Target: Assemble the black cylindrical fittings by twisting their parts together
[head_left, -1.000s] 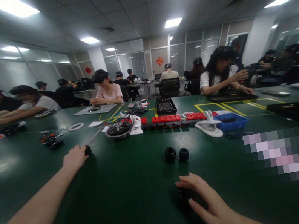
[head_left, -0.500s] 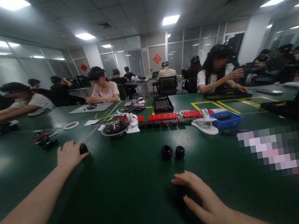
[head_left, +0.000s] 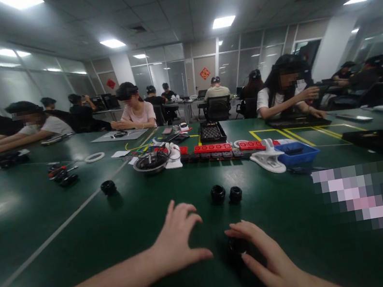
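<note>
My right hand point(head_left: 265, 258) curls over a small black round part point(head_left: 236, 245) on the green table point(head_left: 129, 252), fingertips around it. My left hand point(head_left: 177, 236) hovers open just left of that part, fingers spread, holding nothing. Two more black round parts point(head_left: 218, 193) point(head_left: 235, 193) stand side by side a little beyond my hands. Another black round part point(head_left: 108, 187) sits alone on the table farther left, near a pale line.
Beyond the parts lie a red strip of blocks point(head_left: 213, 148), a blue bin point(head_left: 296, 153), a white clip point(head_left: 266, 158), a round black dish point(head_left: 150, 162) and a black tray point(head_left: 212, 133). Other people sit around the table's far sides. Small tools point(head_left: 61, 175) lie at left.
My left hand let go of the black part at far left and swung right, close to my right hand. The right hand stayed over its part.
</note>
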